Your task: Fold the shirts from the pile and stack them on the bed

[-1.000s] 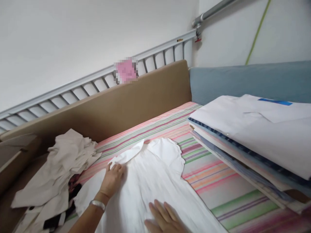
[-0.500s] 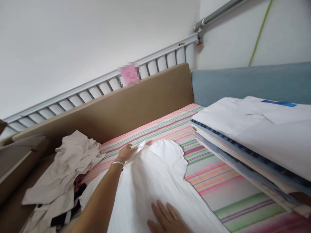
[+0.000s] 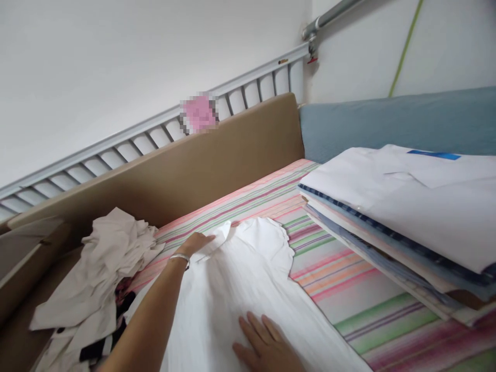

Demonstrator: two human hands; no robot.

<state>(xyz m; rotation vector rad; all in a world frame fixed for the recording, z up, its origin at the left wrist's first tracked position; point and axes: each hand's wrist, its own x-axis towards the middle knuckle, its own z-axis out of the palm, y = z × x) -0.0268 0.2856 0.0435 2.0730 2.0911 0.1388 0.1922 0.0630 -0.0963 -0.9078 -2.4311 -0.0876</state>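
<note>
A white shirt (image 3: 228, 289) with a pointed collar and a scalloped sleeve edge lies spread on the striped sheet. At the collar (image 3: 217, 243), my left hand (image 3: 195, 244) has its fingers closed on the fabric at the left side; the fingertips are partly hidden. A silvery bracelet circles that wrist. My right hand (image 3: 265, 343) rests flat on the body of the shirt, fingers stretched out and a little apart. The bottom of the shirt runs out of view.
Crumpled white clothes (image 3: 104, 263) lie at left, with dark garments under them. A stack of folded shirts (image 3: 399, 191) stands at right on the striped sheet (image 3: 333, 279). A brown padded board (image 3: 217, 160) and a blue one (image 3: 387, 121) border the bed; a radiator (image 3: 127, 150) is behind.
The view has shifted slightly. My left hand has moved a little at the collar, whose left side now shows more spread out. My right hand stays flat on the shirt.
</note>
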